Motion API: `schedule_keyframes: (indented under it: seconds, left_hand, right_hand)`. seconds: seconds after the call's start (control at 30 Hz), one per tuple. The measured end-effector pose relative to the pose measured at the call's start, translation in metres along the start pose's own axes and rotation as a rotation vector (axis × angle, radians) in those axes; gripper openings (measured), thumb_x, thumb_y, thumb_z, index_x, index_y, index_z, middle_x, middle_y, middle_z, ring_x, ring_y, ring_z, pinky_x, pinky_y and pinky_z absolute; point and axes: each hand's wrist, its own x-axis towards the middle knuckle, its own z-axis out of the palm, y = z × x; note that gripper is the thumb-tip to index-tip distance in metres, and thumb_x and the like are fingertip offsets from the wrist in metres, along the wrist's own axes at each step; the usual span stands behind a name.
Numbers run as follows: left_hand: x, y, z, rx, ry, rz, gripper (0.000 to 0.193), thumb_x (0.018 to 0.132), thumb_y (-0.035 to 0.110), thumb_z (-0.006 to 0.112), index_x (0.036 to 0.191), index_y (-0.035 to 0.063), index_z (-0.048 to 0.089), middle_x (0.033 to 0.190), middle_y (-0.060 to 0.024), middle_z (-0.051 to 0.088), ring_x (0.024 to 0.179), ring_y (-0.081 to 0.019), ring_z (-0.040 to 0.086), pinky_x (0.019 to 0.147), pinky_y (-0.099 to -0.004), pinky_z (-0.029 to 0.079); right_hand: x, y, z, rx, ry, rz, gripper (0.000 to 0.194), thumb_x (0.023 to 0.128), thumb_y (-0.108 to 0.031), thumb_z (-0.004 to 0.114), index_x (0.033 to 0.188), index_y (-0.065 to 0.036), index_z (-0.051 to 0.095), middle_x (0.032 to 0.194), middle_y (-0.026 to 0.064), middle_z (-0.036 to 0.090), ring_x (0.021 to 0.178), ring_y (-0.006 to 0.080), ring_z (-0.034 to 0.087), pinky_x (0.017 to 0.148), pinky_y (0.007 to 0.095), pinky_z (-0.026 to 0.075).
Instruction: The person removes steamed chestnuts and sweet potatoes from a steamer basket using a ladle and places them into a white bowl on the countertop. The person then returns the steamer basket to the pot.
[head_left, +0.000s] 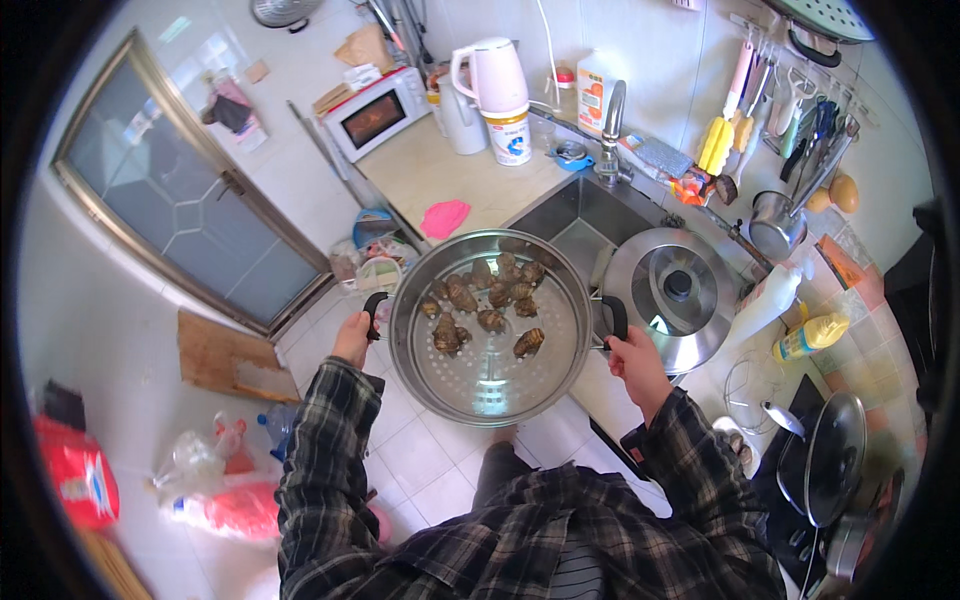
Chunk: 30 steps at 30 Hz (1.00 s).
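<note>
A round stainless-steel steamer basket (420, 375) with a perforated bottom hangs in the air before my body. Its left black handle is gripped by my left hand (352, 339), and my right hand (637, 364) holds the black handle on the other side. Several brown, rough-skinned taro corms (491, 321) lie inside, most of them heaped toward the far side. To the right of the basket rests a steel lid (660, 349) with a glass window and a black knob. Part of the steel sink (577, 206) shows behind the basket's far rim.
The counter (405, 172) carries a microwave (382, 112), a pink-white kettle (499, 79) and a pink cloth (445, 219). A faucet (613, 135) rises behind the sink. At right are a glass pan lid (834, 457) and a yellow bottle (814, 336). Plastic bags (232, 495) lie on the left.
</note>
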Motion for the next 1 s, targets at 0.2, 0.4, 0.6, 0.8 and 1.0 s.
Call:
schedule_keyframes:
  seconds: [0.2,0.4,0.6,0.8,1.0]
  left_hand:
    - [0.17,-0.018,0.017,0.099,-0.198,0.085,0.03,0.102,0.028,0.044,0.094,0.0045,0.061,0.074,-0.0007,0.056,0.063,-0.0119,0.046,0.059,-0.0287,0.038]
    - [0.275,-0.023,0.047,0.239,-0.314,0.103,0.029,0.101,0.026,0.046,0.097,0.0022,0.061,0.078,-0.0031,0.058,0.069,-0.0134,0.051,0.064,-0.0297,0.042]
    - [0.339,-0.043,0.078,0.179,-0.332,0.077,0.028,0.099,0.027,0.049,0.093,0.0014,0.06,0.075,-0.0032,0.06,0.067,-0.0148,0.055,0.063,-0.0301,0.044]
    - [0.359,-0.063,0.081,0.115,-0.435,0.149,0.031,0.099,0.03,0.047,0.085,0.0044,0.059,0.074,-0.0015,0.057,0.067,-0.012,0.051,0.061,-0.03,0.041]
    - [0.4,-0.062,0.061,0.682,-0.596,0.138,0.038,0.101,0.036,0.042,0.115,0.0049,0.059,0.103,-0.0143,0.065,0.091,-0.0229,0.062,0.077,-0.0397,0.047]
  right_hand:
    - [0.061,0.035,0.044,0.243,0.103,0.029,0.023,0.093,-0.007,0.056,0.114,-0.002,0.048,0.097,0.0063,0.055,0.079,0.0154,0.059,0.07,0.0299,0.051]
    - [0.098,0.056,0.071,0.372,0.193,-0.007,0.028,0.094,-0.003,0.053,0.121,-0.004,0.046,0.106,0.0057,0.053,0.084,0.0169,0.059,0.08,0.0327,0.052]
    - [0.113,0.062,0.086,0.42,0.282,-0.045,0.025,0.095,-0.001,0.051,0.119,-0.005,0.048,0.106,0.0051,0.054,0.093,0.0176,0.058,0.087,0.0331,0.049]
    - [0.121,0.072,0.085,0.399,0.304,-0.09,0.036,0.093,-0.003,0.053,0.128,-0.005,0.044,0.115,0.0064,0.053,0.094,0.0167,0.058,0.088,0.0333,0.05]
    - [0.104,0.069,0.092,0.027,0.469,-0.086,0.039,0.087,-0.014,0.061,0.121,0.001,0.048,0.089,0.0094,0.062,0.074,0.0172,0.063,0.069,0.0335,0.055]
